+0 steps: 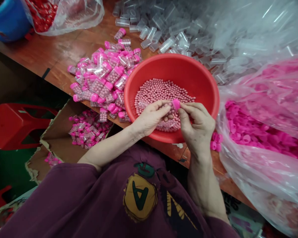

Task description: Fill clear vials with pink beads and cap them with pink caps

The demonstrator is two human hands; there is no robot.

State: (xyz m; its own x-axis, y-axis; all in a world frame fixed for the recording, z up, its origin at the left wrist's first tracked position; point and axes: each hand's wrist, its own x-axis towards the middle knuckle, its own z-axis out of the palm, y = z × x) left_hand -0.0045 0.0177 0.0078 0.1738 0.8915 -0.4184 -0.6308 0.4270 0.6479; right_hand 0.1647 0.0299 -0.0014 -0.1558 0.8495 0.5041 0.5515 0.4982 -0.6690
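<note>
Over the red basin [201, 71], my left hand [154, 115] is closed around a small clear bottle [171, 107] holding pink beads. A bright pink cap [175, 103] sits on the bottle's right end, and the fingertips of my right hand [197, 124] pinch that cap. Whether it is fully seated I cannot tell. Loose pink beads [161, 89] cover the bottom of the basin. To its left lies a heap of capped, bead-filled bottles [104, 76].
Clear empty tubes [169, 43] are piled behind the basin. A plastic bag of pink caps [248, 132] stands at right. Below the table edge, a cardboard box [57, 129] holds more filled bottles. A red stool [15, 124] and a blue tub [10, 19] are at left.
</note>
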